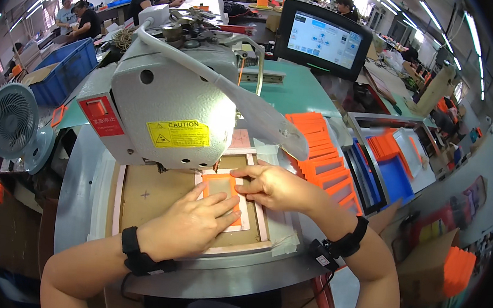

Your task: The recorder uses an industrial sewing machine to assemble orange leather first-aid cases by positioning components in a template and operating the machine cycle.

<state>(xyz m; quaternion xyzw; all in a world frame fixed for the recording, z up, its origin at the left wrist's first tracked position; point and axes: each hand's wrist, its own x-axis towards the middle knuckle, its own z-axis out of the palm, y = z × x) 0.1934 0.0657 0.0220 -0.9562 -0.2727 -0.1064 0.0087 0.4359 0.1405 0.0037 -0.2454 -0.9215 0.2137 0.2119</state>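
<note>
A small rectangular piece with an orange border and a greyish middle lies inside a white frame on a tan board. My left hand rests flat across its lower part, fingers spread, covering much of it. At its upper right corner my right hand touches the border, index finger stretched and the other fingers partly curled. Just beyond the piece is the needle area of a large grey sewing machine, whose lamp is lit.
Overlapping orange-bordered pieces lie at the right, beside blue trays. A control screen stands behind. At the left are a fan and a blue crate. A cardboard box sits low at the right. Several people work farther back.
</note>
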